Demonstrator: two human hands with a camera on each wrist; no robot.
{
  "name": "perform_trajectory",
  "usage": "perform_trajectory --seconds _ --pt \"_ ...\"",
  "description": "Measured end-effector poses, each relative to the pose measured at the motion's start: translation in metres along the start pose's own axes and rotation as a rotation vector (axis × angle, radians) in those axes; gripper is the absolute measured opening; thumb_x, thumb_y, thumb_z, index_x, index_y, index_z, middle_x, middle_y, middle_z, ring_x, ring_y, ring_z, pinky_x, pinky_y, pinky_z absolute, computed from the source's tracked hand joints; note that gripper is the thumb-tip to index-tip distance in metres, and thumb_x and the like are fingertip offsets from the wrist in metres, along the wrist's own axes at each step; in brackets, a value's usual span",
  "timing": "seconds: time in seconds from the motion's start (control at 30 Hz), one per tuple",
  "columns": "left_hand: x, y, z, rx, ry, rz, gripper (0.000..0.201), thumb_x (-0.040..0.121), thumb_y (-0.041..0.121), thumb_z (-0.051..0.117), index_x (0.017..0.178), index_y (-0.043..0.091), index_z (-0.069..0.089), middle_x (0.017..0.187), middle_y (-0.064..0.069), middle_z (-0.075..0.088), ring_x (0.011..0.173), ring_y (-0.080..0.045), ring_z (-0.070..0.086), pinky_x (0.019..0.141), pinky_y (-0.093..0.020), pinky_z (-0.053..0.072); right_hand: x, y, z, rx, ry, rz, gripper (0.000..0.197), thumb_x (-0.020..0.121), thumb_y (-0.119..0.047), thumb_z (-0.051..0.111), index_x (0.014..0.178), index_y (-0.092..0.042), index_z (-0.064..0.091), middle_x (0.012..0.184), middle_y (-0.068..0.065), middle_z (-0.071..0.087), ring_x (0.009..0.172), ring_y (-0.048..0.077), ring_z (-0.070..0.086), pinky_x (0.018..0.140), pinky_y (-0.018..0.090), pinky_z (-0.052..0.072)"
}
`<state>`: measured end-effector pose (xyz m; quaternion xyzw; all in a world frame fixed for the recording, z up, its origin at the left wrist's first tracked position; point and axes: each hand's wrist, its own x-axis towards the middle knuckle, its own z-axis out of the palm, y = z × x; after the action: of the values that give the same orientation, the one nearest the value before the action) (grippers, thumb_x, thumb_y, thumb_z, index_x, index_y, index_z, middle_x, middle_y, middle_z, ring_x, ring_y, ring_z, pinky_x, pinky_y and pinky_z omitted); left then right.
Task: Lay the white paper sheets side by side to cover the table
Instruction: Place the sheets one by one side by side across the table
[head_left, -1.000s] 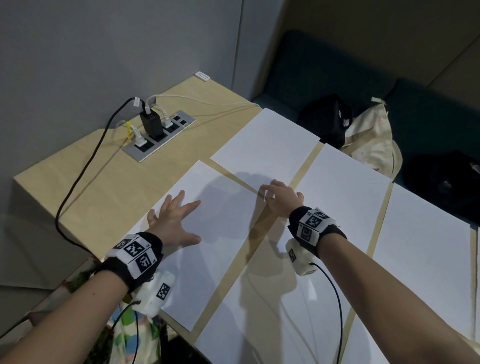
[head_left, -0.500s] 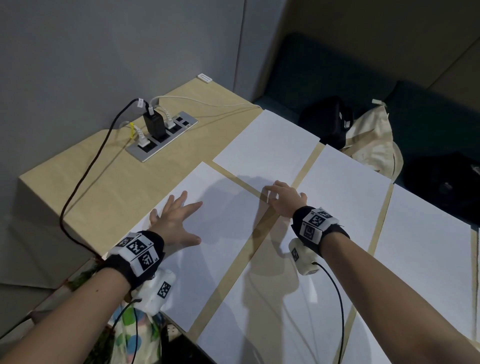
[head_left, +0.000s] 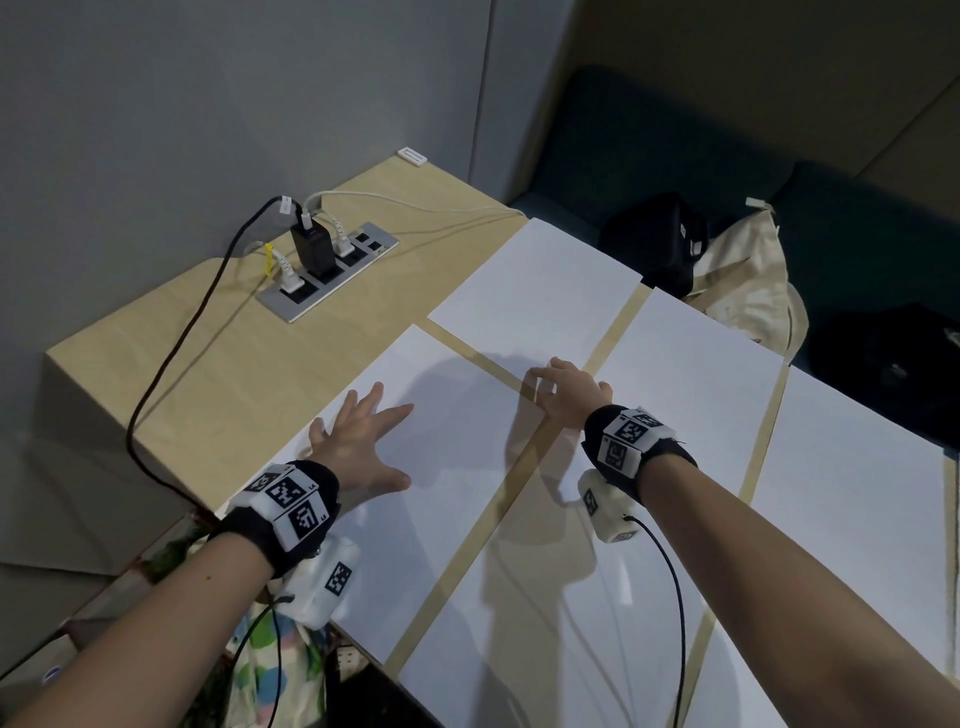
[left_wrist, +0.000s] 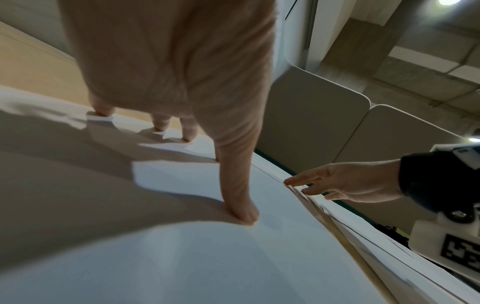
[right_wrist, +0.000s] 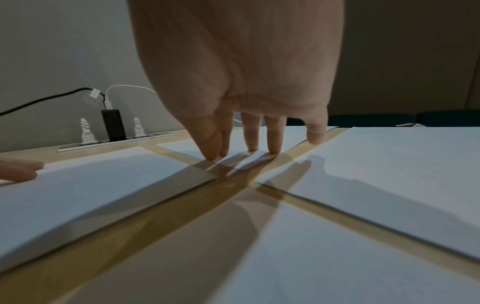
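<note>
Five white paper sheets (head_left: 524, 301) show in the head view, laid side by side on the pale wooden bench (head_left: 218, 384) with narrow strips of wood between them. The left hand (head_left: 358, 441) lies flat on the nearest left sheet, its fingers (head_left: 366, 400) spread. The right hand (head_left: 569, 392) reaches to the near corner of the far sheet, fingers bent down onto the paper. A grey power strip (head_left: 327, 275) with plugs and cables sits farther left on the bench.

From the left wrist, the left hand (left_wrist: 182, 72) presses its straight, splayed fingers (left_wrist: 237, 197) on the paper.

From the right wrist, the right hand (right_wrist: 246, 72) rests three fingertips (right_wrist: 274, 144) on the far sheet's corner; the little finger hangs just above the gap.
</note>
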<state>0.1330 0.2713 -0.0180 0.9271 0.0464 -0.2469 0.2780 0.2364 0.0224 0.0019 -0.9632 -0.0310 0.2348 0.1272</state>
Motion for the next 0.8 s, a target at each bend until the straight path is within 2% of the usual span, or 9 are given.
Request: perform_trajectory --seconds 0.3,0.5,0.7,0.8 --pt "0.0006 0.0039 -0.0023 0.044 -0.021 -0.011 0.093 0.073 0.034 0.072 0.147 0.040 0.017 0.161 0.006 -0.013 0.147 -0.016 -0.019 0.116 -0.052 -0.009 -0.0012 -0.0017 0.0012 0.015 0.014 -0.002 0.043 0.093 -0.011 0.035 0.128 -0.028 0.052 0.127 0.003 0.048 0.123 0.024 0.045 0.109 0.052 0.022" --pt "0.0014 0.0048 -0.0004 0.052 -0.012 -0.015 0.093 0.072 0.034 0.072 0.147 0.041 0.017 0.160 0.006 -0.013 0.147 -0.016 -0.019 0.116 -0.052 -0.007 -0.0022 -0.0028 0.0011 0.017 0.014 0.009 0.044 0.092 -0.011 0.035 0.129 -0.028 0.052 0.128 0.003 0.047 0.126 0.024 0.044 0.109 0.050 0.022" --pt "0.0031 0.0056 -0.0022 0.066 -0.018 -0.016 0.094 0.072 0.036 0.073 0.147 0.039 0.017 0.161 0.005 -0.012 0.147 -0.017 -0.017 0.116 -0.053 -0.006 -0.0049 -0.0045 -0.0019 0.037 0.009 0.025 0.042 0.094 -0.014 0.039 0.133 -0.026 0.049 0.146 0.004 0.038 0.136 0.024 0.036 0.113 0.050 0.018" --pt "0.0031 0.0051 -0.0017 0.053 -0.010 -0.014 0.095 0.072 0.036 0.074 0.148 0.038 0.018 0.161 0.004 -0.011 0.147 -0.017 -0.016 0.116 -0.053 -0.005 -0.0062 -0.0031 -0.0034 0.086 0.032 0.038 0.046 0.095 -0.019 0.039 0.140 -0.028 0.041 0.157 -0.001 0.023 0.143 0.022 0.026 0.117 0.050 0.011"
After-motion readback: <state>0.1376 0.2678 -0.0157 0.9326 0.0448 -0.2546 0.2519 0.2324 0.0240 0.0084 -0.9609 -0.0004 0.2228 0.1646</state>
